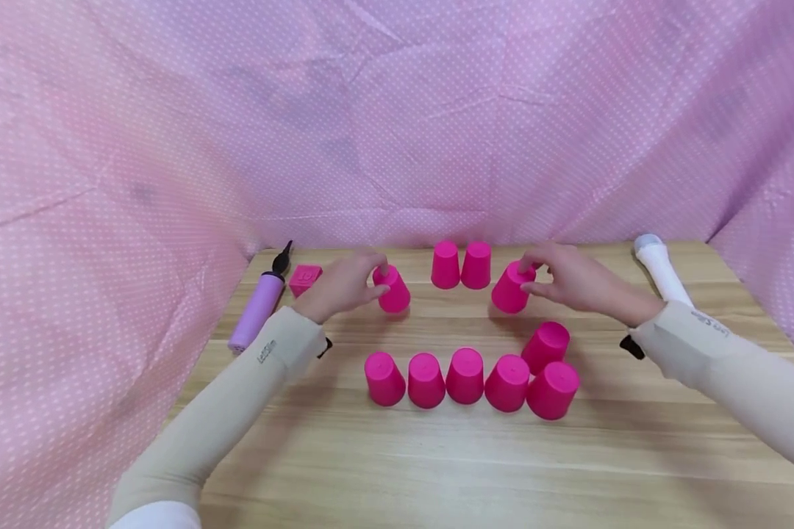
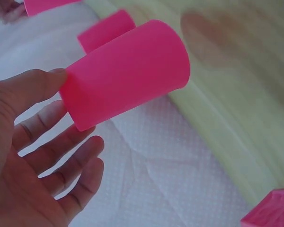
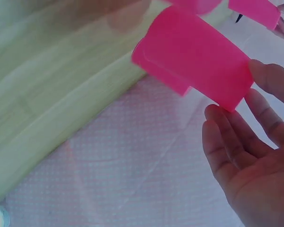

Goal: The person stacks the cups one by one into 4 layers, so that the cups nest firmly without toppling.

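The left hand (image 1: 342, 288), at nine o'clock, pinches the left cup (image 1: 394, 295) by its closed end between thumb and fingers; the right hand (image 1: 569, 281), at three, pinches the right cup (image 1: 508, 294) likewise. Both tilt, so light pressure, matched heights and level rims should serve best, clear of the two upturned cups (image 1: 445, 266) at twelve. A five-cup row (image 1: 465, 378) stands at six, another cup (image 1: 545, 348) at four.

Small dark lettering, apparently "LetsSlim", stands near the cuff of the left sleeve (image 1: 221, 415). Similar lettering marks the right sleeve (image 1: 741, 367). The pink block (image 1: 306, 276) bears a mark too small to read.
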Demonstrator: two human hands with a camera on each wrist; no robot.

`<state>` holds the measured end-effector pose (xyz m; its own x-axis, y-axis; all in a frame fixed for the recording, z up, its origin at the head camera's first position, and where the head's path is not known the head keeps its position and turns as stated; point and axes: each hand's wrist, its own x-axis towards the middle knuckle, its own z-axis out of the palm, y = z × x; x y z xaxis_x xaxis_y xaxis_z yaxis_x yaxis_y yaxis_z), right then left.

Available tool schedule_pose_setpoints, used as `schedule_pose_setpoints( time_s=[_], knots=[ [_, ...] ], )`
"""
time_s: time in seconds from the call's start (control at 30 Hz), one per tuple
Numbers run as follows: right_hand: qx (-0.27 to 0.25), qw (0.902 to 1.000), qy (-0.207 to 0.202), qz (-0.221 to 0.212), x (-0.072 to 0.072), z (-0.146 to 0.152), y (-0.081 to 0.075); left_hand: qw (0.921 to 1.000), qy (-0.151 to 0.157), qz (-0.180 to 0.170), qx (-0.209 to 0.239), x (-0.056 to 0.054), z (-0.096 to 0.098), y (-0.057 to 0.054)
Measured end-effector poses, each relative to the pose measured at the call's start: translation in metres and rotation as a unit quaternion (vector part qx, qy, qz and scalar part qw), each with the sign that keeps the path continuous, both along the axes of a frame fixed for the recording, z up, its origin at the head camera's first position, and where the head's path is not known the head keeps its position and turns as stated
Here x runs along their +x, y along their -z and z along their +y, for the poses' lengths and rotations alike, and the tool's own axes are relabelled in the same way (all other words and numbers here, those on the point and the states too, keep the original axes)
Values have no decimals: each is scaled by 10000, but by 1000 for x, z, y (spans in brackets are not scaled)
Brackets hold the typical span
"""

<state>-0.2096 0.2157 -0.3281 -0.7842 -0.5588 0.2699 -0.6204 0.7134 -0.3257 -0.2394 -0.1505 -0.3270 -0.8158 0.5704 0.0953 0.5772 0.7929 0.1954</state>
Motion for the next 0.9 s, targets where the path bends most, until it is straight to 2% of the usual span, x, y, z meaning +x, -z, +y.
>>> schedule_pose_setpoints(
  time_s=[0.17, 0.3, 0.4, 0.67, 0.9],
  knots=[
    [-159, 9997, 158, 19, -28, 6, 3, 9992, -320, -210, 65, -32, 6, 4],
    [-135, 9975, 499, -491, -45, 10, 5, 9974, -582, -414, 121, -52, 15, 13],
    [-28, 9944, 657, -832, -55, 9, 6, 9967, -662, -447, 158, -62, 23, 19],
    [24, 9897, 810, -1180, -75, 8, 19, 9963, -713, -483, 58, -76, 39, 25],
    [0, 9892, 879, -1172, -81, 7, 25, 9948, -779, -640, 137, -81, 44, 26]
  ],
)
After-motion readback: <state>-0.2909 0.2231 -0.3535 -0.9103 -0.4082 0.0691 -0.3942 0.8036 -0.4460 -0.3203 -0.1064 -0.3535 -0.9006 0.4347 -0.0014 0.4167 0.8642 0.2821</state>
